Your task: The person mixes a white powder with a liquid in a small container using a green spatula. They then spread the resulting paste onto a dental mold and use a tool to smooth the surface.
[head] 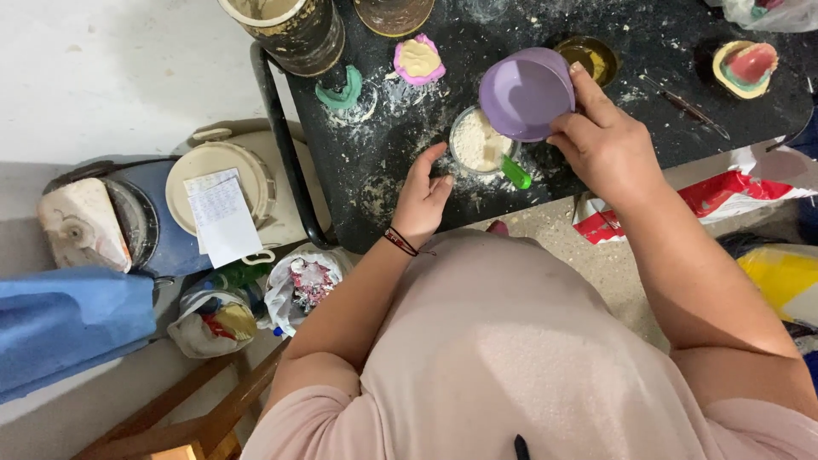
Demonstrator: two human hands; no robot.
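My right hand holds a purple cup tilted over a small round bowl of white powder on the black worktop. A green handle sticks out from the bowl's near side. My left hand rests by the bowl's left rim, fingers curved beside it, touching or nearly touching. White powder is scattered over the worktop around the bowl.
On the worktop lie a pink-and-yellow mould, a green mould, a yellow-and-red mould, a dark bucket and a thin tool. Left of the table stand a lidded cream container, bags and a blue cloth.
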